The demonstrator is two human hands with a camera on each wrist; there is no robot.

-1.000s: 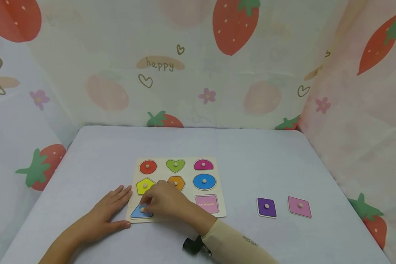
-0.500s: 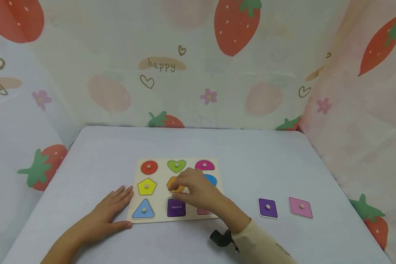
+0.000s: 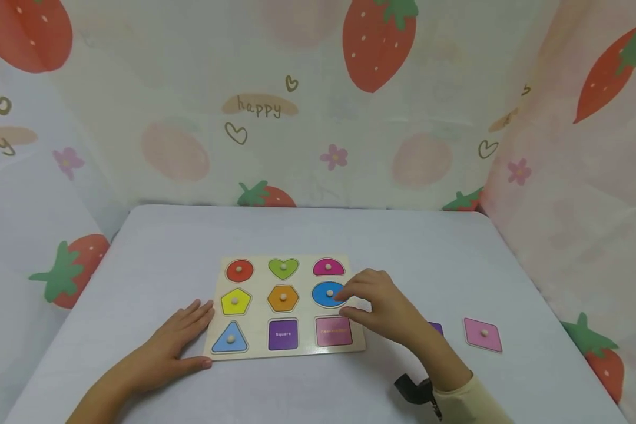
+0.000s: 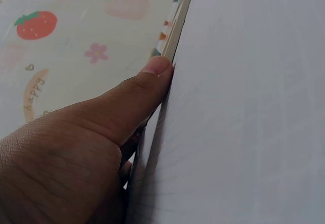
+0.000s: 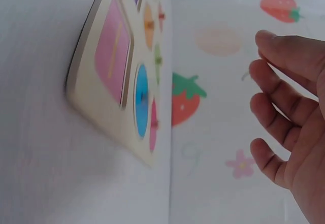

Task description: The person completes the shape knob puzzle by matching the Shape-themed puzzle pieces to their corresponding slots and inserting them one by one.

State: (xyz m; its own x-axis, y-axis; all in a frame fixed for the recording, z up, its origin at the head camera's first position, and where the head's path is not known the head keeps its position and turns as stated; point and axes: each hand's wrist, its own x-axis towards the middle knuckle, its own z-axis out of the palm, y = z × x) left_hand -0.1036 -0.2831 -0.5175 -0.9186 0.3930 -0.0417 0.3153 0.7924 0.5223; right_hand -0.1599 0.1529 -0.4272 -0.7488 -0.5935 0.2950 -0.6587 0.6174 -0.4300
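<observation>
A cream wooden shape puzzle board (image 3: 257, 347) lies on the table. Knobbed pieces sit in it, among them a blue triangle (image 3: 225, 343), an orange hexagon (image 3: 283, 303) and a blue oval (image 3: 324, 298). The recesses marked Square (image 3: 283, 341) and Rectangular (image 3: 331, 338) hold no piece. My left hand (image 3: 164, 347) rests flat at the board's left edge, its thumb (image 4: 134, 94) touching the side. Above the board's right edge hovers my right hand (image 3: 384, 306), fingers loosely bent around nothing. Its forearm partly covers the purple square piece (image 3: 437, 327); the pink rectangle piece (image 3: 477, 337) lies farther right.
A white cloth covers the table (image 3: 191, 235). Behind and beside it hang strawberry-print curtains (image 3: 307, 118). A black device (image 3: 416, 388) is strapped at my right wrist.
My right hand has left the blue triangle, which sits in its recess, and moved right across the board, uncovering the Square recess. My left hand stays at the edge.
</observation>
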